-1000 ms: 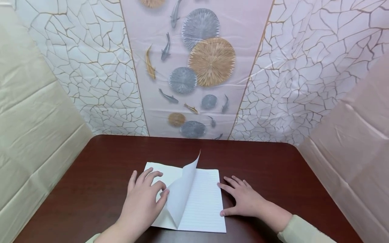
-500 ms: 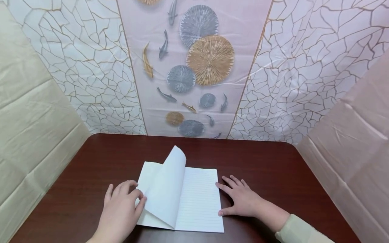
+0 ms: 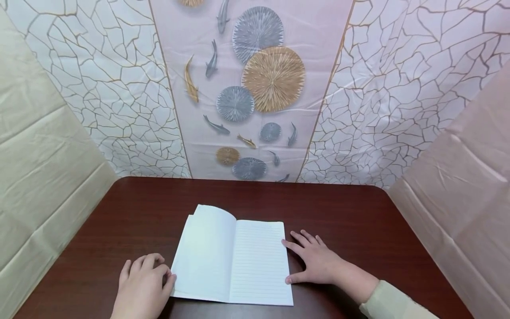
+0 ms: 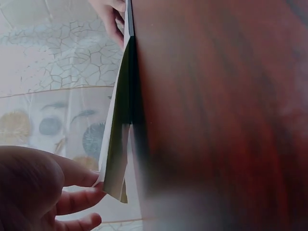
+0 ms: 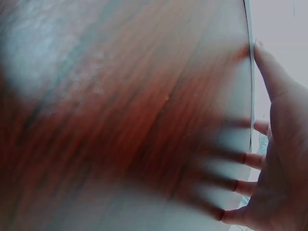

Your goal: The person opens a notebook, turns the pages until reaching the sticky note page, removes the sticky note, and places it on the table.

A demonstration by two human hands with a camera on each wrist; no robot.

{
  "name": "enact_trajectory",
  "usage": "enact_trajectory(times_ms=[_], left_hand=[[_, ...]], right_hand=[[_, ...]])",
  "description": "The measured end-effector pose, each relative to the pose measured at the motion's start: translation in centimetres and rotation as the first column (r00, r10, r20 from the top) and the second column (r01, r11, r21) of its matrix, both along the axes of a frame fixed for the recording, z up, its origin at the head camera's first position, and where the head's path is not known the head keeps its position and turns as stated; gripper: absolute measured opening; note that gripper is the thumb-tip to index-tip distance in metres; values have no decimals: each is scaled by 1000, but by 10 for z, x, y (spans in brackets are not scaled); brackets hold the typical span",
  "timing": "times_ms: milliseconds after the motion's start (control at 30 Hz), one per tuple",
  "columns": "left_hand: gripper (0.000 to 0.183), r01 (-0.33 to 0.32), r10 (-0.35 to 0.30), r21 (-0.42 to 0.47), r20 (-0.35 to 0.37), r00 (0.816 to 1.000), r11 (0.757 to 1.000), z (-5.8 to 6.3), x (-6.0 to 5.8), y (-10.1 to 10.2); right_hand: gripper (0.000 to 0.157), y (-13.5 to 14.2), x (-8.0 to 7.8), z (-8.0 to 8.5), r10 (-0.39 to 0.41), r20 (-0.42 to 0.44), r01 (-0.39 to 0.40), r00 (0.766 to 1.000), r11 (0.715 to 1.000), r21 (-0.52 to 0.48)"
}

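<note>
An open notebook (image 3: 260,261) with lined white pages lies on the table. Its turned page (image 3: 205,252) arches over the left side, its far corner standing out past the sheets beneath. My left hand (image 3: 141,283) pinches this page by its near left corner, between thumb and index finger. In the left wrist view the page (image 4: 115,163) slopes up off the tabletop to the fingertips (image 4: 91,179). My right hand (image 3: 318,261) rests with spread fingers at the notebook's right edge, thumb and index fingertip touching it. The right wrist view shows those fingertips (image 5: 259,45) along the edge.
The dark reddish-brown table (image 3: 338,212) reaches back to a patterned cloth backdrop (image 3: 247,88) with fish and round leaves. Beige cloth walls (image 3: 48,177) stand at both sides. A pale green sleeve (image 3: 392,301) covers the right forearm.
My left hand has moved left and toward me, drawing the page over from upright to lying across the left side. The right hand has stayed at the right edge.
</note>
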State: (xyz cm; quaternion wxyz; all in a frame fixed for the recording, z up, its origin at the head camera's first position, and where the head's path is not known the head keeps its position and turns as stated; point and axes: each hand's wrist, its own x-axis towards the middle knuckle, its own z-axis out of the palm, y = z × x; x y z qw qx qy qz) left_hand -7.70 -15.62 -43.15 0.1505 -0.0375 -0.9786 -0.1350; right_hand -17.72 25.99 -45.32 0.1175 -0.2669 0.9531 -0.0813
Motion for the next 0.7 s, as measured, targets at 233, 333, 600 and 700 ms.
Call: enact_trajectory(times_ms=[233,333,600,700], left_hand=[[24,13,-9,-54,72,997,998,-9,3,-3],[25,26,-16,-83,124,992,996,-12,3,-4],[28,86,-34,-167,293,955,982,-9,-2,-4],[29,111,-45,-182,332,942,977,-5,-6,-3]], right_hand=[[100,2,2,1,-4,8,4,1000,1000,3],[100,2,3,3,-5,15,5,1000,1000,5],[101,-1,3,7,-5,29,5,1000,1000,7],[101,0,2,7,-7,23,6,1000,1000,7]])
